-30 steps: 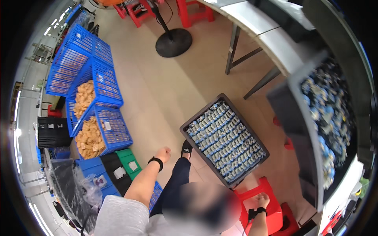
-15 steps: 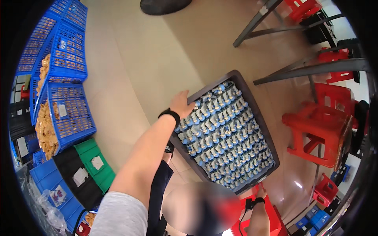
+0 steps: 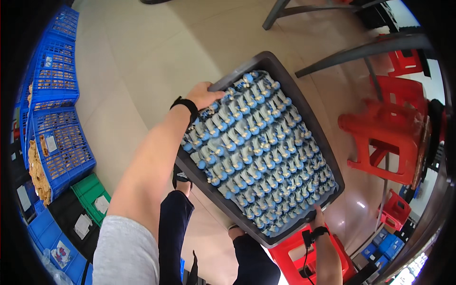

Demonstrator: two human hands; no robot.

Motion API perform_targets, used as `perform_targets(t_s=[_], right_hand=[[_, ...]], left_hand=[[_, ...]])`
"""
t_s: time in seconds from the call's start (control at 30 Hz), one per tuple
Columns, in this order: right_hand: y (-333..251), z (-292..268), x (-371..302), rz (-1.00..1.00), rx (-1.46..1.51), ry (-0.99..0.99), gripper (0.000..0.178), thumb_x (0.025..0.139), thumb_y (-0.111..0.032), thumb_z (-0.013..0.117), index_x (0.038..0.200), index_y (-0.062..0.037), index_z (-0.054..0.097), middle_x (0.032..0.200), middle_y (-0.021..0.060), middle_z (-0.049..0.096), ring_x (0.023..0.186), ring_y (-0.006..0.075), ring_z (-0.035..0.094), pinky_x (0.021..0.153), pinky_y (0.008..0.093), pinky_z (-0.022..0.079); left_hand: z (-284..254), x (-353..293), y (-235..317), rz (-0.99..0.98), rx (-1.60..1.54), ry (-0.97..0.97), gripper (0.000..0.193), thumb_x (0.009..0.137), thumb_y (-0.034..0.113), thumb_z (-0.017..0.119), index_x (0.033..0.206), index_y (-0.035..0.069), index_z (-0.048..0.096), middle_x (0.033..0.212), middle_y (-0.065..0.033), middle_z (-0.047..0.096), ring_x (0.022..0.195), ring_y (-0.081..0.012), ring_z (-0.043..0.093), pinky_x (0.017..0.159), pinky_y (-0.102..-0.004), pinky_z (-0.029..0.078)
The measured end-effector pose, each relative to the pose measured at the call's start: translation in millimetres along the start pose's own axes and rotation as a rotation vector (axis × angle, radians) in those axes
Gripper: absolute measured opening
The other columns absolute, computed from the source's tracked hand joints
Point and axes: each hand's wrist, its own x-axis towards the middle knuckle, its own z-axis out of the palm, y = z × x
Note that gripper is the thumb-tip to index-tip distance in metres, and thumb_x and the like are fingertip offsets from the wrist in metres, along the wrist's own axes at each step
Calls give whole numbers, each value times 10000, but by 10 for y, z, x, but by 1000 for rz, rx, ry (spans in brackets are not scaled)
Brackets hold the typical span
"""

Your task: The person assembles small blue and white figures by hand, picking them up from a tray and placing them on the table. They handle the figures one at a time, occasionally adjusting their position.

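Note:
A dark grey plastic tray point(image 3: 304, 102) lies slantwise in front of me, its near right corner over a red stool. It is filled with rows of small blue-and-grey figures point(image 3: 259, 152), with whitish sheeting showing between and under them. My left hand point(image 3: 205, 96) is closed on the tray's far left rim, thumb on the inside; the fingertips under the rim are hidden. At the near right corner, my right hand point(image 3: 318, 220) grips the rim, its lower fingers out of sight. A black band circles each wrist.
Blue mesh crates point(image 3: 61, 147) with tan pieces line the left, beside a green crate point(image 3: 90, 194). One red stool point(image 3: 280, 249) is under the tray's near corner; another red stool point(image 3: 384, 142) stands right. Dark metal table legs point(image 3: 351, 54) reach in at the upper right.
The tray looks larger and nearer, and its far end has shifted up and left. My left hand has moved with its rim. My right hand shows closer against the near right corner.

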Motion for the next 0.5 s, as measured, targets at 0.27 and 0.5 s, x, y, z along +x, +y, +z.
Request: perform_targets(t_s=[0.27,0.5], right_hand=[[-290,5,-37,-119,-157,-81,289,720,-103,636,959,37,554,798,56,582,709,205,597,654,319,502],[194,-133,206,-315,-134,-100,347,713,-65,612,1025,81,565,947,114,630,836,204,603,736,310,488]], left_hand=[[-210,-457,-112,-80,54,-10,476,617,173,628,1018,-74,561,959,-232,616,925,-317,596,848,-362,436],[-282,-1020,345,-51,-202,80,500,610,66,594,1087,-59,513,891,-126,606,796,-208,574,702,-329,468]])
